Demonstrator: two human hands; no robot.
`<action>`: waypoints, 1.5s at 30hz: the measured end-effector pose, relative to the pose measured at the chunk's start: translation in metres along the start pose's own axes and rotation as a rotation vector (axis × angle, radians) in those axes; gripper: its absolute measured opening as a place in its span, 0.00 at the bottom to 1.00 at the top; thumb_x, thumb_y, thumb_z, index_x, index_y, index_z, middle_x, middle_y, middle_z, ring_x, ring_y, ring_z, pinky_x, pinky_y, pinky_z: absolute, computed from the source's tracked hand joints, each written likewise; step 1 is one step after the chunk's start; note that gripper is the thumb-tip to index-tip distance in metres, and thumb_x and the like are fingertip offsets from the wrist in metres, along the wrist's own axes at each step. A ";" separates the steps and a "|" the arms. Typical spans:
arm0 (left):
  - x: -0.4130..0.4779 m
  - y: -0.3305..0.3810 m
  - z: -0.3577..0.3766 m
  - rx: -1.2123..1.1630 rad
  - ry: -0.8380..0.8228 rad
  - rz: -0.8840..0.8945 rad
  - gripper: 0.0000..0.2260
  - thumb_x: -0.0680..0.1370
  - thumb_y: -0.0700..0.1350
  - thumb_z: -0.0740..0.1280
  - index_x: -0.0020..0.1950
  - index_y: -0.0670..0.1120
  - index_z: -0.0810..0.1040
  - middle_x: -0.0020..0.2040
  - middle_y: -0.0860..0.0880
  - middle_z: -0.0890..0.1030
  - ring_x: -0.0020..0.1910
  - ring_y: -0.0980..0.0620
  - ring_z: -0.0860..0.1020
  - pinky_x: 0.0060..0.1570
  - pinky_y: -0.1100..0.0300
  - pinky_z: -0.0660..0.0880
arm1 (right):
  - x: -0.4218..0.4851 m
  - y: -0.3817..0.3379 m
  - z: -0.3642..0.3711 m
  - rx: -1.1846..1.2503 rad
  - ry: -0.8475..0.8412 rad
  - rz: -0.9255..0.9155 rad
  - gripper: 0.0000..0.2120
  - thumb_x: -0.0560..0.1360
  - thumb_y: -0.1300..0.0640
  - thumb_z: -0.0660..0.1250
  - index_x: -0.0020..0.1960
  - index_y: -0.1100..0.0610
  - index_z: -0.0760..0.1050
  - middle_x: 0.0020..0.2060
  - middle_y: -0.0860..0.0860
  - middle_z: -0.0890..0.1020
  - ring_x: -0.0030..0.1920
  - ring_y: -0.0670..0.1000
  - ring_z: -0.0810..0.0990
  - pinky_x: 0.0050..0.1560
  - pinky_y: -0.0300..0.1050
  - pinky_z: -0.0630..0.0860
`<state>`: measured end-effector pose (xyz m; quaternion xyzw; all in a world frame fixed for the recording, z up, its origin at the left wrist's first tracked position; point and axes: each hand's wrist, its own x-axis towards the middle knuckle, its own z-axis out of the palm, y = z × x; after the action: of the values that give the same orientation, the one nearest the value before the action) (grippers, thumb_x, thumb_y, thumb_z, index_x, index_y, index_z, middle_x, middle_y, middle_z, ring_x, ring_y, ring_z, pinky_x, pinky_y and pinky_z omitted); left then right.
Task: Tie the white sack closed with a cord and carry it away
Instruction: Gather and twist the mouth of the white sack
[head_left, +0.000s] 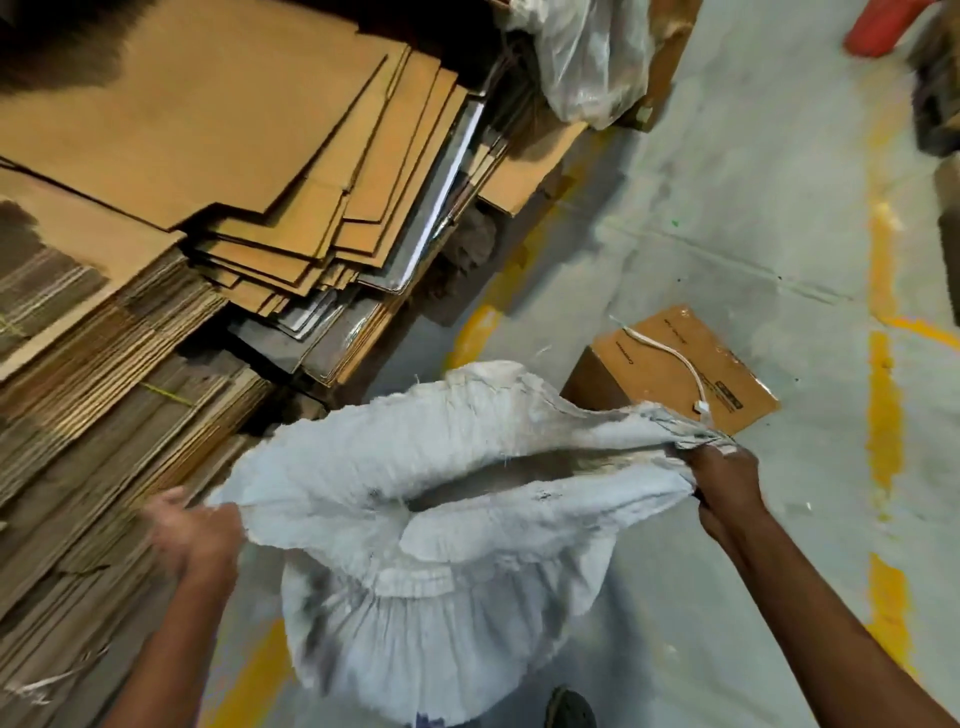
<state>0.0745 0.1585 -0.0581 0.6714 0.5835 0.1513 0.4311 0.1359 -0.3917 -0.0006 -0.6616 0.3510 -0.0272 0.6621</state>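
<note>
A white woven sack (441, 561) stands on the floor in front of me, its mouth stretched wide into a long slit. My left hand (189, 527) grips the left end of the sack's rim. My right hand (724, 480) grips the right end of the rim, bunched between fingers and thumb. A white cord (670, 358) lies loose on top of a closed cardboard box (675, 371) just beyond the sack, untouched by either hand.
Tall stacks of flattened cardboard (182, 208) fill the left side, close to my left hand. A clear plastic bag (582, 57) lies at the top. Grey concrete floor (753, 234) with yellow lines stretches right. A red object (878, 26) stands top right. A dark shoe (569, 709) shows below the sack.
</note>
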 end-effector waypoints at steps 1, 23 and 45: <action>-0.003 0.006 0.005 0.231 0.021 -0.012 0.24 0.74 0.35 0.70 0.64 0.51 0.65 0.61 0.34 0.76 0.58 0.34 0.78 0.58 0.38 0.76 | -0.003 -0.005 0.001 0.005 -0.012 -0.005 0.14 0.72 0.75 0.70 0.55 0.64 0.84 0.56 0.63 0.86 0.54 0.62 0.86 0.52 0.57 0.83; -0.301 0.035 0.078 -0.004 -0.695 1.131 0.14 0.75 0.41 0.69 0.61 0.48 0.81 0.57 0.54 0.83 0.54 0.60 0.79 0.55 0.52 0.80 | -0.134 -0.021 0.048 -0.386 -0.269 -0.515 0.21 0.75 0.65 0.75 0.43 0.36 0.86 0.47 0.41 0.81 0.54 0.38 0.78 0.50 0.27 0.73; -0.213 -0.021 0.075 0.555 -1.040 1.303 0.17 0.64 0.42 0.70 0.52 0.53 0.80 0.43 0.53 0.84 0.40 0.47 0.84 0.40 0.55 0.76 | -0.085 0.043 0.006 -0.573 -0.705 -1.039 0.03 0.76 0.53 0.77 0.47 0.52 0.88 0.42 0.49 0.80 0.47 0.42 0.77 0.46 0.34 0.71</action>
<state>0.0556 -0.0680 -0.0539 0.9355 -0.1704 -0.1051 0.2913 0.0566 -0.3390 -0.0031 -0.8624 -0.2545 -0.0304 0.4366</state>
